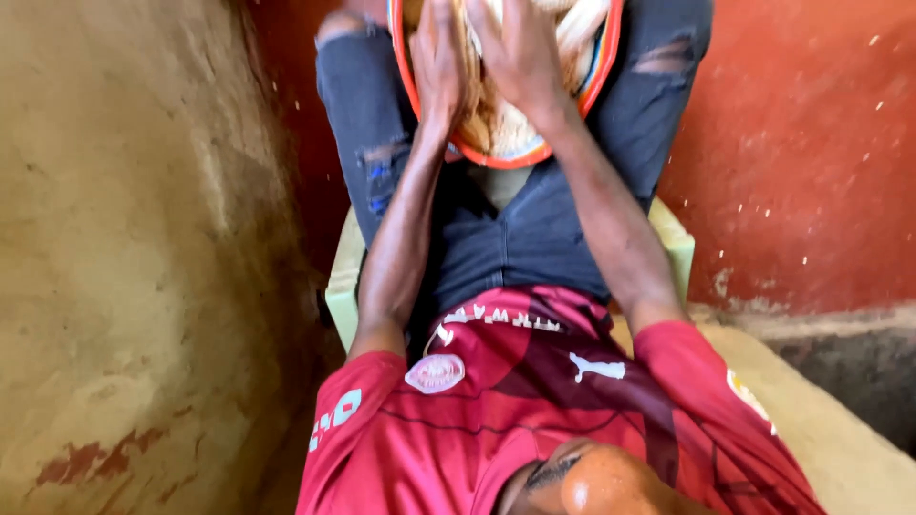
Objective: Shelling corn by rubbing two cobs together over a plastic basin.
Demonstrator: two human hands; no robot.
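Note:
I look down along my own body, in a dark red shirt and torn dark jeans, seated on a pale green chair point(342, 286). An orange-rimmed round basin point(592, 91) rests between my knees at the top of the view, holding a pale yellowish, stringy mass point(496, 124). My left hand point(439, 62) and my right hand point(515, 52) are both inside the basin, palms close together, pressing on the pale mass. Fingertips are cut off by the frame's top edge.
A rough tan wall point(124, 238) stands close on the left. A red floor point(801, 143) with small white specks lies to the right. A pale concrete ledge point(821, 420) runs at lower right.

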